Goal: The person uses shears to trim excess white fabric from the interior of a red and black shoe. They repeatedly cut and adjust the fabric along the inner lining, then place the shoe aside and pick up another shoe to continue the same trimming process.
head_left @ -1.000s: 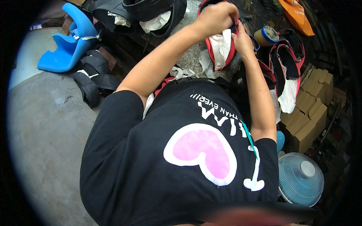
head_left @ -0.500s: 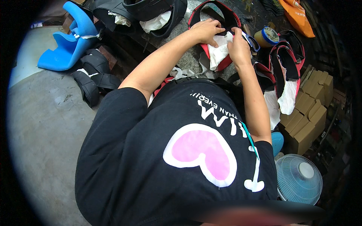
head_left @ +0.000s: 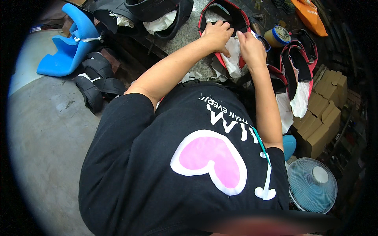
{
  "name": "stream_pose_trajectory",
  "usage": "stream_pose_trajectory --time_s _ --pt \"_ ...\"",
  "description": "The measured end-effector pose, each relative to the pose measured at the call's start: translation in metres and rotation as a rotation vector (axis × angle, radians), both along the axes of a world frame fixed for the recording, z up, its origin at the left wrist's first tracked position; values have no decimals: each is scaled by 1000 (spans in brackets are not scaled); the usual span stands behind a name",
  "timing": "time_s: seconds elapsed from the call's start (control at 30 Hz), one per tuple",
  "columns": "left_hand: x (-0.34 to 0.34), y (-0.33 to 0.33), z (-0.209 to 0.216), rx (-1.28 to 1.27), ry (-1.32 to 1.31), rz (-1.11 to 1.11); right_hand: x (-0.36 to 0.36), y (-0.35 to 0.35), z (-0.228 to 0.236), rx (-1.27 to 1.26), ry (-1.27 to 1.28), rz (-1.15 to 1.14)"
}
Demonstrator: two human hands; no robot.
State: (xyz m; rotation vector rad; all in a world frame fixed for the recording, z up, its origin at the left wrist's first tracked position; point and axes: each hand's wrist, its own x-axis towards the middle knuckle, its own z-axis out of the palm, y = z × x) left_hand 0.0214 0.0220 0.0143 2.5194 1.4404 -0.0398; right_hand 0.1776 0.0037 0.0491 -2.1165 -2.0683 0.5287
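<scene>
from where i stand, the step in hand looks like working a white cloth (head_left: 235, 53) into the inside of a red-edged black piece (head_left: 238, 17), held over the grey table (head_left: 189, 33) just in front of the body. the left hand (head_left: 216, 37) lies across the piece's left side, its fingers a little spread and the thumb set apart, down by the cloth. the right hand (head_left: 252, 49) is at the right edge, fingers bunched near the rim; whether they pinch it i cannot tell. i'd judge the next move calls for a steady right hand and a light touch on the cloth. counting round: one piece under the hands, one blue-rimmed jar (head_left: 277, 36), one orange bag (head_left: 310, 19), one fan (head_left: 311, 188), one blue curved shape (head_left: 65, 59). at the right, at least two more red-edged pieces (head_left: 290, 74) overlap; the black strapped pieces (head_left: 90, 95) and cardboard boxes (head_left: 325, 118) are too jumbled to count
</scene>
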Motion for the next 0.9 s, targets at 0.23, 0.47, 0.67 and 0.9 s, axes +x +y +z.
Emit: stream_pose_trajectory --time_s 0.23,0.47,0.67,0.9 --pt "-10 -15 -16 69 -152 37 24 29 -29 -9 -15 155" --pt "-3 -1 -19 -46 -291 112 46 38 -45 -296 325 55" --pt "9 -2 -22 78 -237 135 38 22 -30 25 -19 272" --pt "3 -8 -26 103 -279 116 44 8 -14 -36 -57 -41"
